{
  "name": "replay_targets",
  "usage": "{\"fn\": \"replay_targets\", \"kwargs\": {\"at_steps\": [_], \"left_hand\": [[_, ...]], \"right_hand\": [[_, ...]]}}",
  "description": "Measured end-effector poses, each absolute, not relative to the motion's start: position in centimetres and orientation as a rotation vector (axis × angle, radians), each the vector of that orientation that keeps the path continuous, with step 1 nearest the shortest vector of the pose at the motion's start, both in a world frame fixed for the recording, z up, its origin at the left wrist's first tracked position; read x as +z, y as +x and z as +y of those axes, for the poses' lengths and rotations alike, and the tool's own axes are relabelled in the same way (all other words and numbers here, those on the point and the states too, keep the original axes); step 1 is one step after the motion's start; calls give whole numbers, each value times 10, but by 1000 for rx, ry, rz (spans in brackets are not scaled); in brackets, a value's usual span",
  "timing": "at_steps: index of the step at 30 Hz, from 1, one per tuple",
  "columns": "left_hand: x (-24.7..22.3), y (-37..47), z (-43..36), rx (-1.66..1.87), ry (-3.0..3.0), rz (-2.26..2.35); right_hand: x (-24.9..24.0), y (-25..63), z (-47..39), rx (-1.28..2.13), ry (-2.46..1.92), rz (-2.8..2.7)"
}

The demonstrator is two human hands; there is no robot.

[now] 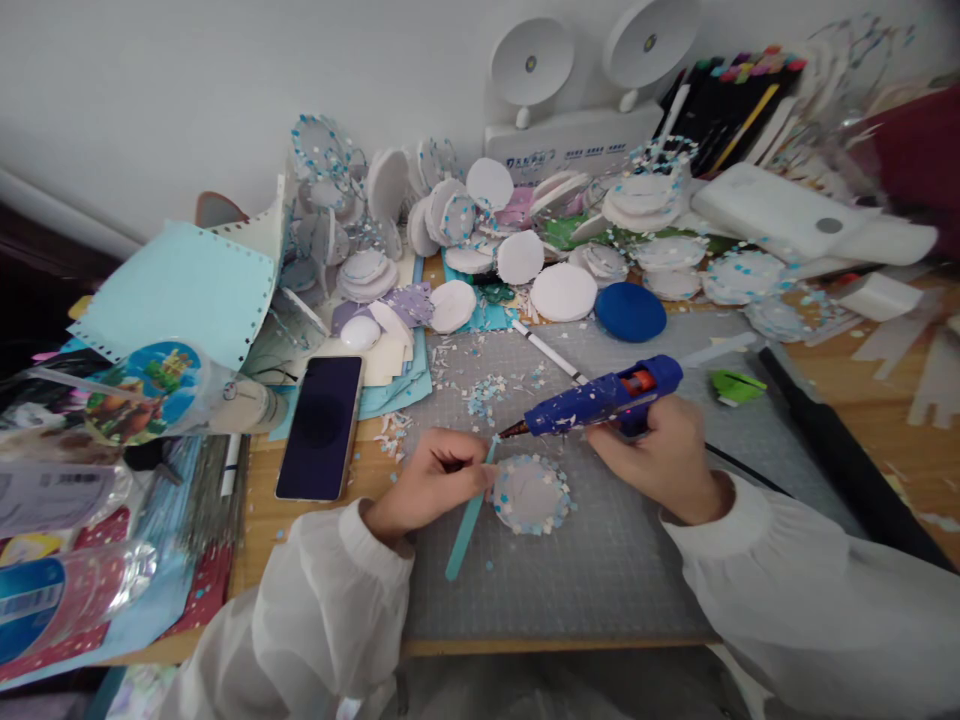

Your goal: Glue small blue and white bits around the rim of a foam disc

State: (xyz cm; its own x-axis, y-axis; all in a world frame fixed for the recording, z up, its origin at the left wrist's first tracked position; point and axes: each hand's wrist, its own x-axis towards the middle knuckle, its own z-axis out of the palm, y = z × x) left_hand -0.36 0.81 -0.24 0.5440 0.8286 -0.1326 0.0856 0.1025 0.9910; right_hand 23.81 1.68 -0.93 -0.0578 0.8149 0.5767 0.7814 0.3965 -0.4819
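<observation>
When applying glue, apparently the current step, steady the teal stick [466, 528] and present its tip squarely to the nozzle [514, 430] of the glue gun [581, 402], avoiding drips on the star-edged disc [531, 494], flat on the grey mat [600, 590] beside the stick. Note the left hand [439, 480] pinched around the stick and the right hand [652, 455] wrapped around the gun's handle.

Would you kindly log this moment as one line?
left hand: pinching teal stick | right hand: holding glue gun | nozzle: near stick's upper end | disc: on mat, rim decorated
</observation>
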Motion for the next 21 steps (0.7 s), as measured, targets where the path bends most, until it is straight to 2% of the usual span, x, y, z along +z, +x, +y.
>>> {"fn": "replay_targets", "kwargs": {"at_steps": [12,21], "left_hand": [[0,-3,9,658,1381,870],[-1,-2,8,659,1366,886]], "right_hand": [[-8,239,17,23,-1366,-1847],[-2,249,15,-248,-1383,-1853]]}}
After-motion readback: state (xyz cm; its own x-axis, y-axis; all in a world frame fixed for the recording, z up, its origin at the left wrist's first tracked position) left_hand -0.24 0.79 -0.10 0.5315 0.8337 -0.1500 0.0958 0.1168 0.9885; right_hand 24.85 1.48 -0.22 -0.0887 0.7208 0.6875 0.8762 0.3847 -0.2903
